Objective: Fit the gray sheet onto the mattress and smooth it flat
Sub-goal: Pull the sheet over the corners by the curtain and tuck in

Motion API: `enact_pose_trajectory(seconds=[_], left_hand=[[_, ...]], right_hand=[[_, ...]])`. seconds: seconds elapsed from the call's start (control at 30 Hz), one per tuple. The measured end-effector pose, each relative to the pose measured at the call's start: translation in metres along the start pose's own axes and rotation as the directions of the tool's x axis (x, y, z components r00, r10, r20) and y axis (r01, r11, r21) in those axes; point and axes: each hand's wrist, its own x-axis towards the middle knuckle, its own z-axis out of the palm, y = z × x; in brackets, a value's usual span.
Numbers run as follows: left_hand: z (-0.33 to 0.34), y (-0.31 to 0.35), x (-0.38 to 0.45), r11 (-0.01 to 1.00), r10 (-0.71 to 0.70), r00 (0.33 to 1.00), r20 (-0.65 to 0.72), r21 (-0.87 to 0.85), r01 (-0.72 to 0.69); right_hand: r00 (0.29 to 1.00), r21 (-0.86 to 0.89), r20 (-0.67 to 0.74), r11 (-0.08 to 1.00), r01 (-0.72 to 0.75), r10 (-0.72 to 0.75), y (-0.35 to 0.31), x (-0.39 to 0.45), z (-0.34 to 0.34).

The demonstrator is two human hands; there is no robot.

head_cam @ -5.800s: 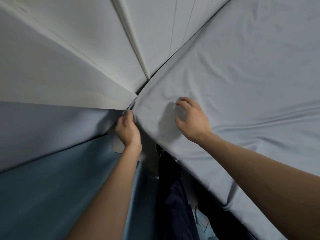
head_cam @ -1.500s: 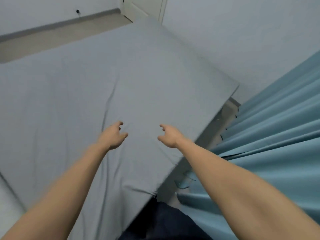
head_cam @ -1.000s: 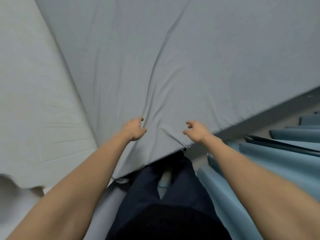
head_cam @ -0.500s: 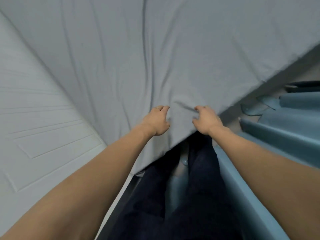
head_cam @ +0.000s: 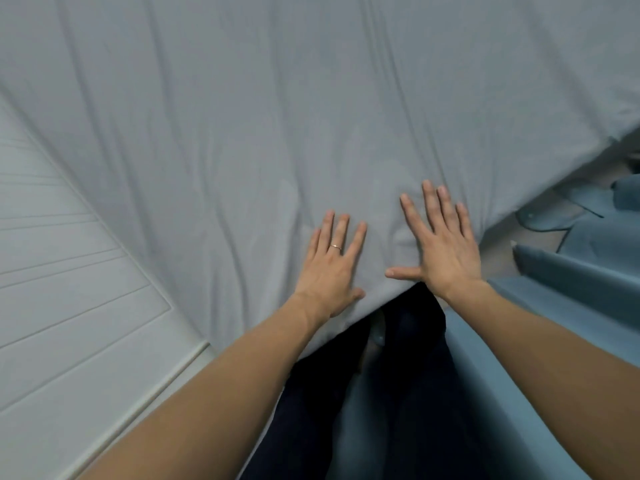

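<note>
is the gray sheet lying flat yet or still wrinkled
Still wrinkled. The sheet is spread over the mattress, but long creases run up from both flat hands, left and right.

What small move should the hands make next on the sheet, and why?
Probably slide both flat hands forward and apart. The left hand and right hand lie open on the sheet near its corner, and long creases run away from them across the fabric.
</note>
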Motion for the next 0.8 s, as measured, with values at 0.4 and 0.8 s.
enact_pose_trajectory(seconds=[0.4, 0.8], left_hand=[[0.02, 0.009, -0.013, 0.987, 0.148, 0.988, 0.032, 0.054, -0.15], [0.061, -0.021, -0.089, 0.835, -0.496, 0.861, -0.113, -0.334, 0.437]], right_hand=[[0.999, -0.091, -0.042, 0.996, 0.024, -0.028, 0.018, -0.013, -0.003], [0.924, -0.026, 0.063, 0.925, 0.38, -0.378, -0.091, -0.022, -0.003]])
